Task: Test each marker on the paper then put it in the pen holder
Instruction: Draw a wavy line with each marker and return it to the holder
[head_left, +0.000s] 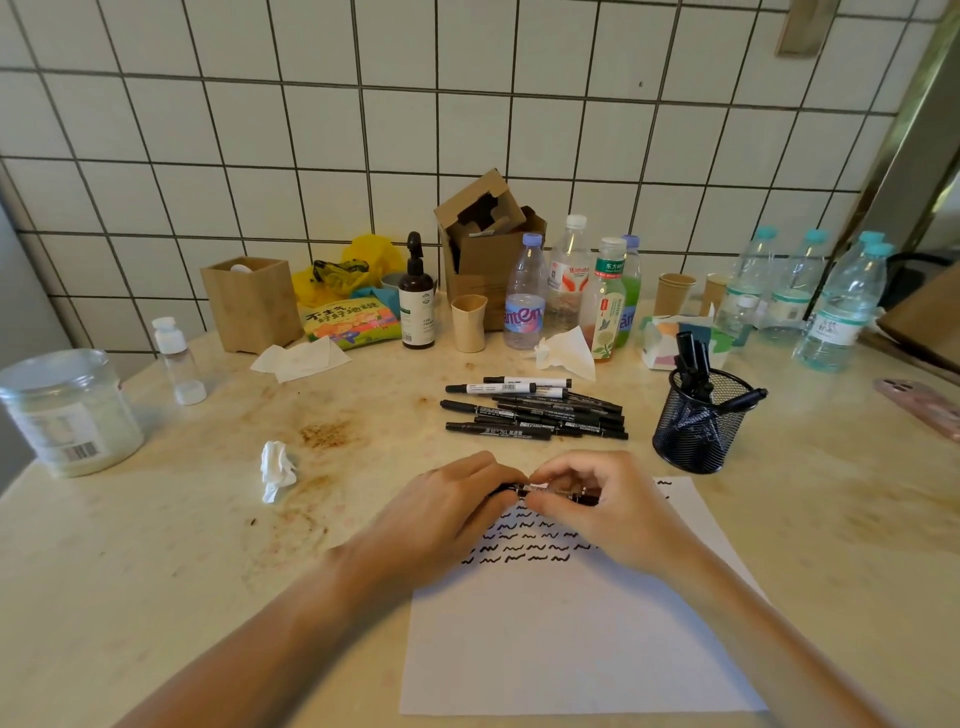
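Head view showed my left hand (457, 499) and my right hand (587, 499) meeting over the top edge of the paper (571, 623), both curled round one black marker (535, 489) held level between them. My left fingers covered one end and my right fingers pinched the barrel; whether I was pulling the cap or pushing it home I could not tell, since my hands hid both ends. Rows of black squiggles (519, 545) lay on the sheet just under my hands, so a good part of the testing looked done. A pile of markers (535, 413) waited on the surface beyond my hands, and the mesh holder (701, 431) stood to the right of that pile with several markers already standing in it.

I judged the marker light, stiff and smooth, easy to let roll or slip, so the grip belonged on the barrel near the cap seam with the other hand on the cap itself. The cap probably needed a firm straight pull or push. The holder looked light too, and I thought a marker should be lowered into it, not dropped, to keep it from tipping
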